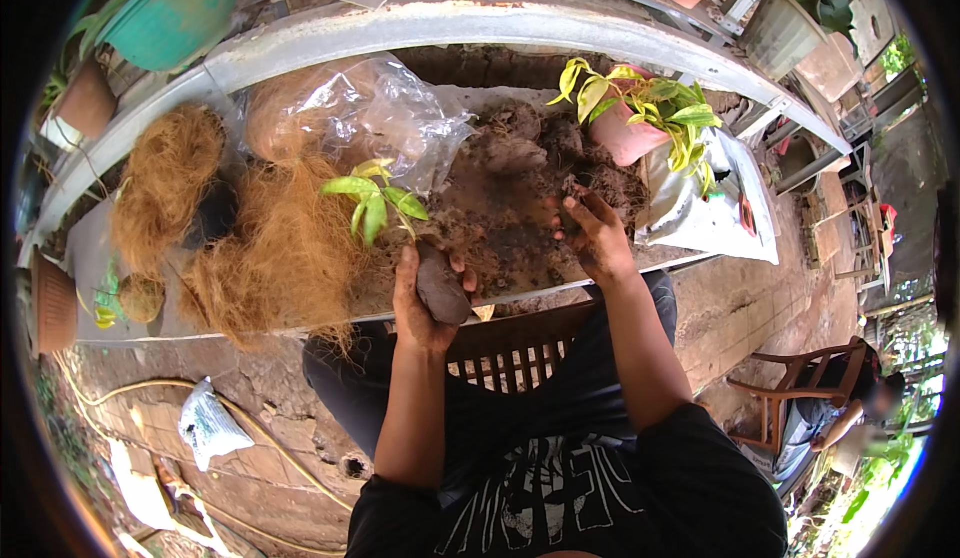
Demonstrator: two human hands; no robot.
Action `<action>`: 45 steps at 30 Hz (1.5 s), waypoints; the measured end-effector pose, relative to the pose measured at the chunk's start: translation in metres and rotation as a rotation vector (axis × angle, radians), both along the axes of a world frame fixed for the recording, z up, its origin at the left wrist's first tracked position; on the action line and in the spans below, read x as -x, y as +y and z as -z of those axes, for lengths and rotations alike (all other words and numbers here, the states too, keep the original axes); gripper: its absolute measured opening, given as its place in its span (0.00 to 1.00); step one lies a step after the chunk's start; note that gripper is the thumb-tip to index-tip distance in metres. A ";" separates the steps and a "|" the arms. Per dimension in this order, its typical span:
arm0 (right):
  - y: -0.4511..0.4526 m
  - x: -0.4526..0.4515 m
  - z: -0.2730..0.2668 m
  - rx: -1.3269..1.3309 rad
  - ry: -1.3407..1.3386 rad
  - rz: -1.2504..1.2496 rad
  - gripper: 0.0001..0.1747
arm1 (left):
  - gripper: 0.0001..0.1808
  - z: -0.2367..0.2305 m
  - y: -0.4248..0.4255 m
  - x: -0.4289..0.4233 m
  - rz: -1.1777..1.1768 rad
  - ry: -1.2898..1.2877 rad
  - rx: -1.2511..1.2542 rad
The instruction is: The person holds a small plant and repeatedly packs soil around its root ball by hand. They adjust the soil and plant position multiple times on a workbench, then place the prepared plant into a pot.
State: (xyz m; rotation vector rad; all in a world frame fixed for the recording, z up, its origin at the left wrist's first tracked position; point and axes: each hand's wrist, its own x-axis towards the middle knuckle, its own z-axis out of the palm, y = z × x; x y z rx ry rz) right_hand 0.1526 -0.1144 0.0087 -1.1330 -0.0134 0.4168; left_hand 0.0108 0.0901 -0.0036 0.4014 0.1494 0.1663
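My left hand [424, 303] holds a rounded lump of dark, moist soil [442, 285], from whose top a small leafy plant [375, 199] sticks out to the upper left. My right hand [592, 231] is over the soil heap [517, 153] on the bench, its fingers curled and dirty; whether they pinch some soil is hard to tell. Behind that hand a pink pot [626, 134] with a yellow-green plant lies tilted. Loose brown coconut fibre [292, 235] is piled left of my left hand, beside a clear plastic bag [390, 122].
A white sack [712, 205] lies at the bench's right end. A fibre-wrapped ball [141, 297] and a black pot [212, 215] are at the left. A metal rail [495, 21] runs behind the bench. A hose [262, 430] crosses the ground. A person [840, 423] sits at the far right.
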 end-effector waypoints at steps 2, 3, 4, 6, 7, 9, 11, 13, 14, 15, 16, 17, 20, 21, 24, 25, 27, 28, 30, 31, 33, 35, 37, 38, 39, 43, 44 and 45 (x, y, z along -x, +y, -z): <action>-0.001 -0.003 0.013 0.135 -0.081 -0.001 0.14 | 0.21 0.013 0.003 0.000 0.005 -0.002 -0.069; -0.001 -0.004 0.017 0.204 -0.120 -0.003 0.14 | 0.21 0.013 0.003 0.000 -0.013 0.008 -0.102; -0.002 -0.004 0.019 0.247 -0.144 -0.001 0.13 | 0.21 0.012 0.003 0.000 -0.030 0.018 -0.136; -0.002 -0.004 0.021 0.334 -0.193 0.003 0.11 | 0.22 0.012 0.004 -0.001 -0.054 0.035 -0.077; -0.001 -0.004 0.022 0.378 -0.209 0.008 0.11 | 0.22 0.011 0.004 -0.001 -0.066 0.043 -0.049; 0.002 -0.004 0.021 0.467 -0.240 0.019 0.11 | 0.24 0.002 0.003 0.000 -0.050 -0.015 0.092; 0.003 -0.005 0.016 0.505 -0.349 0.033 0.11 | 0.27 -0.001 0.000 -0.002 -0.062 0.004 0.089; 0.001 -0.010 0.010 0.609 -0.500 0.066 0.11 | 0.30 0.004 -0.002 -0.006 -0.105 0.102 -0.059; -0.005 -0.019 0.005 0.695 -0.596 0.094 0.11 | 0.30 0.007 -0.003 -0.008 -0.112 0.117 -0.116; -0.012 -0.026 0.000 0.785 -0.688 0.126 0.12 | 0.30 0.012 -0.004 -0.011 -0.113 0.133 -0.171; -0.011 -0.029 -0.018 0.778 -0.702 0.164 0.13 | 0.31 0.014 -0.004 -0.011 -0.123 0.152 -0.233; -0.008 -0.032 -0.035 0.723 -0.666 0.180 0.13 | 0.30 0.015 0.000 -0.009 -0.112 0.141 -0.194; -0.008 -0.039 -0.083 0.599 -0.692 0.288 0.14 | 0.29 0.012 0.002 -0.006 -0.074 0.092 -0.098; -0.003 -0.039 -0.093 0.564 -0.785 0.349 0.14 | 0.29 0.011 0.002 -0.006 -0.077 0.076 -0.093; 0.007 -0.034 -0.087 0.676 -1.089 0.516 0.13 | 0.28 0.014 0.002 -0.007 -0.078 0.067 -0.115; 0.010 -0.033 -0.077 0.745 -1.194 0.567 0.13 | 0.28 0.015 0.003 -0.008 -0.082 0.071 -0.132; 0.012 -0.024 -0.055 0.986 -1.563 0.319 0.13 | 0.27 0.015 0.002 -0.008 -0.084 0.083 -0.133; -0.006 -0.025 -0.012 1.197 -1.484 -0.066 0.15 | 0.27 0.015 -0.001 -0.008 -0.073 0.087 -0.129; 0.000 0.002 0.007 1.174 -1.385 -0.201 0.18 | 0.28 0.015 0.000 -0.007 -0.082 0.079 -0.110; 0.003 0.009 0.011 1.165 -1.334 -0.268 0.20 | 0.29 0.016 0.000 -0.007 -0.084 0.074 -0.098; -0.012 0.006 -0.009 1.118 -1.219 -0.253 0.22 | 0.28 0.016 0.000 -0.007 -0.071 0.076 -0.109; -0.020 0.001 -0.029 1.030 -1.084 -0.186 0.22 | 0.27 0.015 0.001 -0.007 -0.073 0.082 -0.120; -0.033 -0.003 -0.030 1.137 -1.005 -0.124 0.19 | 0.27 0.010 0.000 -0.006 -0.078 0.102 -0.123; -0.038 -0.003 -0.030 1.224 -0.908 -0.145 0.18 | 0.28 0.010 0.000 -0.006 -0.075 0.096 -0.126; -0.045 0.001 -0.031 1.317 -0.804 -0.163 0.18 | 0.28 0.009 -0.002 -0.006 -0.065 0.090 -0.123; -0.062 0.011 0.002 1.418 -1.162 -0.136 0.15 | 0.28 0.009 -0.006 -0.005 -0.030 0.028 -0.115; -0.064 0.013 0.010 1.428 -1.189 -0.102 0.14 | 0.29 0.008 -0.008 -0.006 -0.029 0.035 -0.118; -0.062 0.014 0.014 1.428 -1.218 -0.069 0.14 | 0.29 0.007 -0.008 -0.006 -0.034 0.044 -0.128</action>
